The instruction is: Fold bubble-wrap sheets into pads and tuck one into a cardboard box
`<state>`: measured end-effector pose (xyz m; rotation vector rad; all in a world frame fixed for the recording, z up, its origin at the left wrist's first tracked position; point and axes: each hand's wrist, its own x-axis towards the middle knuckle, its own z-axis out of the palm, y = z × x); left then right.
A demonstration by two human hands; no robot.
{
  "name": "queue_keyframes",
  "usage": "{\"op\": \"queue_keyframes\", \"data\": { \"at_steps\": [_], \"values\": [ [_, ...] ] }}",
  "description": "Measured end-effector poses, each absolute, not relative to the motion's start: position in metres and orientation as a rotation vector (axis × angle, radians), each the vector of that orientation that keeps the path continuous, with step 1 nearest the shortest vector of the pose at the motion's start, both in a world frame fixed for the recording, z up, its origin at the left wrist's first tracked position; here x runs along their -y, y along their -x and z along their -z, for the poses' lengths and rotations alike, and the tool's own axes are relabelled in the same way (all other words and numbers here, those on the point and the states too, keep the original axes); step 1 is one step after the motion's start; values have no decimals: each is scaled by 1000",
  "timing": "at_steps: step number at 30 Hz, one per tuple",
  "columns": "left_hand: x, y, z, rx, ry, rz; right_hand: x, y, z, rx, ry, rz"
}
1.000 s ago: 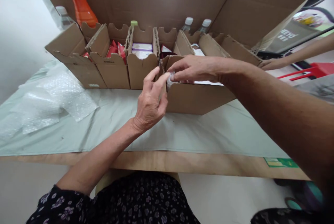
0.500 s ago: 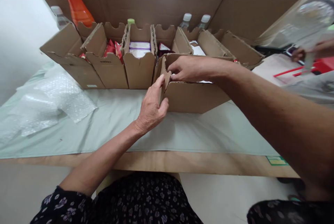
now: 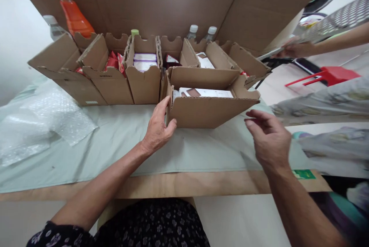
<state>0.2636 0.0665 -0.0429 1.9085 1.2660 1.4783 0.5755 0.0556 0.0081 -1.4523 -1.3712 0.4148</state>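
Observation:
A cardboard box with a cut-down top stands lengthwise in front of a row of similar boxes. Inside it lies a white carton with brown squares printed on it. The fingers of my left hand are stretched out against the box's left end, thumb apart and not wrapped around it. My right hand is out of the box, in the air off its right front corner. Its fingers are loosely bent, with a gap to the thumb, and nothing shows in them.
The row holds red packets, purple-white packs and another white carton. Bottles, one an orange bottle, stand behind. Bubble wrap lies left. At right are another person's hand with a perforated grey panel and a red stool.
My right hand has come out of the box and moved right and down, uncovering the white carton. My left hand stays at the box's left end. The view has shifted slightly right.

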Motion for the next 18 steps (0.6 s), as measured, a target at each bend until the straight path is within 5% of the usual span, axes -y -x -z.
{"op": "queue_keyframes", "data": {
  "at_steps": [18],
  "values": [
    [-68, -276, 53, -1293, -1771, -1458, -100, -566, 50, 1451, 1311, -788]
  ]
}}
